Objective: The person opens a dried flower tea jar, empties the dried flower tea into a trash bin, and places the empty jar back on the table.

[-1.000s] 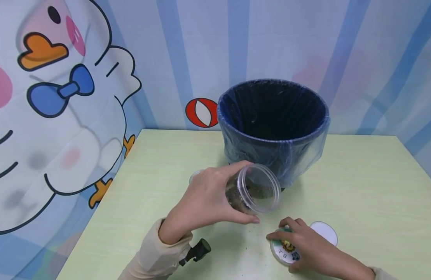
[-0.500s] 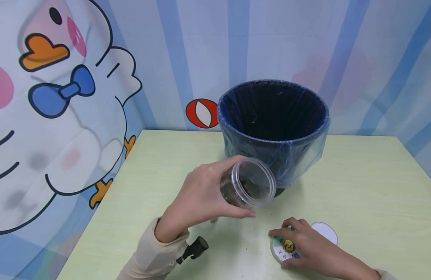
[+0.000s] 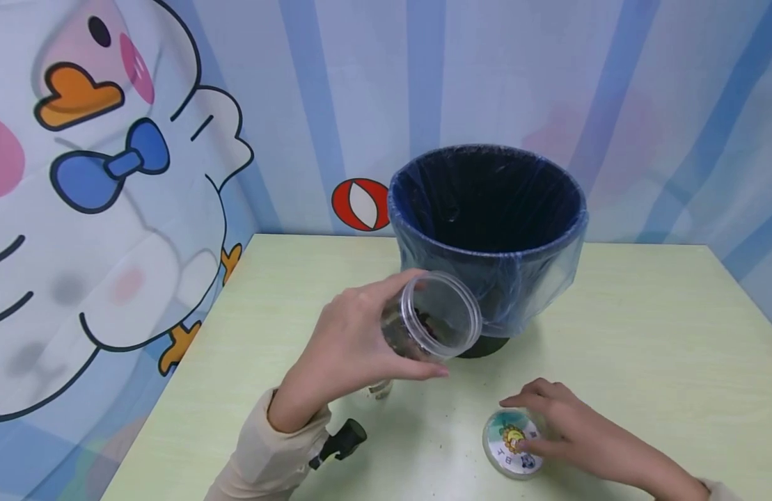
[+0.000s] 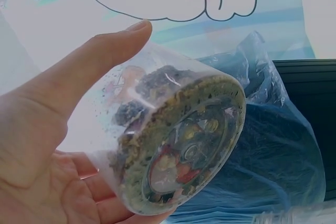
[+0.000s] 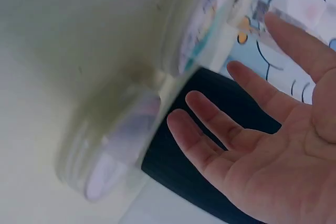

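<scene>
My left hand (image 3: 351,344) grips a clear plastic jar (image 3: 445,313), tilted with its open mouth facing right and up toward the head camera. Dark crumbly bits and some reddish pieces (image 4: 173,169) lie inside it, seen through the base in the left wrist view. In front of my right hand (image 3: 570,428) is a round lid (image 3: 500,449) with a cartoon label, flat on the table. My right fingers are loosely spread; the thumb overlaps the lid in the head view. The right wrist view shows that hand apart from this printed lid (image 5: 202,22) and from a second, whitish lid (image 5: 115,145).
A bin (image 3: 486,261) lined with a thin bluish bag stands at the back, just behind the jar. Part of another clear container (image 3: 381,388) shows under my left hand. Dark crumbs dot the light table (image 3: 642,334). A black wrist mount (image 3: 344,440) sticks out from my left sleeve.
My left hand has carried the jar a little left and away from me. My right fingers have come off the printed lid, and that hand has shifted right, covering the white disc.
</scene>
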Available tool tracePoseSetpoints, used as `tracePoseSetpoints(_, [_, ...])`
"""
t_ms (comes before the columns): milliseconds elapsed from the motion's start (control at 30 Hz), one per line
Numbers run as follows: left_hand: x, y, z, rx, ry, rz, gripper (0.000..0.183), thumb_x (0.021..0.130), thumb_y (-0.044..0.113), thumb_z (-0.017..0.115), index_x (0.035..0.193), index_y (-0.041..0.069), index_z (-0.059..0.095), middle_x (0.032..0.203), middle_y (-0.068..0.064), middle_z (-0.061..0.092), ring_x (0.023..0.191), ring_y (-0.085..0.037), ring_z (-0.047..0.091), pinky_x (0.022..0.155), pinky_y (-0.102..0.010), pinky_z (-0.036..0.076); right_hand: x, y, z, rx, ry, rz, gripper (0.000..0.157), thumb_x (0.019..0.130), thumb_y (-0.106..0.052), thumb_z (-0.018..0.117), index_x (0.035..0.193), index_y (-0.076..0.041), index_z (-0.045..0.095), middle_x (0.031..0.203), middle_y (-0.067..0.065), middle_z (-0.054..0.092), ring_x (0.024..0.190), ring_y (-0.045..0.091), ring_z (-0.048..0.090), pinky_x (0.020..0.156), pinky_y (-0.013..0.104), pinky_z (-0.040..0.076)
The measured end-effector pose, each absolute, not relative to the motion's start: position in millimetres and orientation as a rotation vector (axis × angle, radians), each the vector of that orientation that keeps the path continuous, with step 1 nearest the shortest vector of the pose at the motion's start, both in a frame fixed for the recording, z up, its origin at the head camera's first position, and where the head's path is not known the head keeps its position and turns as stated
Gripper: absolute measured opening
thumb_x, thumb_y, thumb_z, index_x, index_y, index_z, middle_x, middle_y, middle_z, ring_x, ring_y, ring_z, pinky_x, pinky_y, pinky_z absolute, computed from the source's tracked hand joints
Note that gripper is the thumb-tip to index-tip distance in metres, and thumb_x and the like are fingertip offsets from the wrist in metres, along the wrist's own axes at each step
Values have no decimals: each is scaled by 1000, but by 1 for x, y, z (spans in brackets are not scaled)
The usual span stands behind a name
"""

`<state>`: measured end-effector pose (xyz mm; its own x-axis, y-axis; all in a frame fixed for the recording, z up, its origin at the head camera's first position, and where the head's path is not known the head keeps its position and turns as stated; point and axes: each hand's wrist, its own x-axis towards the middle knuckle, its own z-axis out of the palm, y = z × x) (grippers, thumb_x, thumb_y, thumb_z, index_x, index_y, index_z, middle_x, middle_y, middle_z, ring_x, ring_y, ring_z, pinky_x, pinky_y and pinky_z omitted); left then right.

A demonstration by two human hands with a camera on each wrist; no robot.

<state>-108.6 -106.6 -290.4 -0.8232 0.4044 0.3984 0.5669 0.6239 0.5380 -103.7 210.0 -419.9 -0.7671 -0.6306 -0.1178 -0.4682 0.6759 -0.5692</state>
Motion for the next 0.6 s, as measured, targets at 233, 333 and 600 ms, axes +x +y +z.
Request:
tracePoseSetpoints(233, [-110, -110, -288, -761, -2594, -1002, 93, 59, 46, 95, 139, 20, 56, 118, 5, 69, 104, -7, 62, 82, -34, 53, -111, 230, -402, -977, 2686, -873, 31, 100, -31, 62, 127, -16, 65, 122, -5, 58, 111, 20, 55, 86, 36, 51])
tracePoseSetpoints(333, [-112, -111, -287, -752, -2580, -1001, 92, 58, 46, 95, 138, 21, 56, 116, 6, 69, 102, -6, 62, 80, -34, 53, -116, 239, -393, -933, 2686, -951, 29, 101, -25, 61, 128, -17, 64, 122, -4, 59, 109, 16, 56, 82, 32, 52])
tracePoseSetpoints(600, [-114, -112, -286, -728, -2560, -996, 89, 57, 46, 96, 135, 21, 59, 112, 8, 70, 98, -5, 61, 74, -32, 51, -130, 259, -374, -875, 2746, -1028, 27, 102, -16, 58, 128, -16, 62, 125, 1, 62, 103, 4, 58, 76, 28, 53])
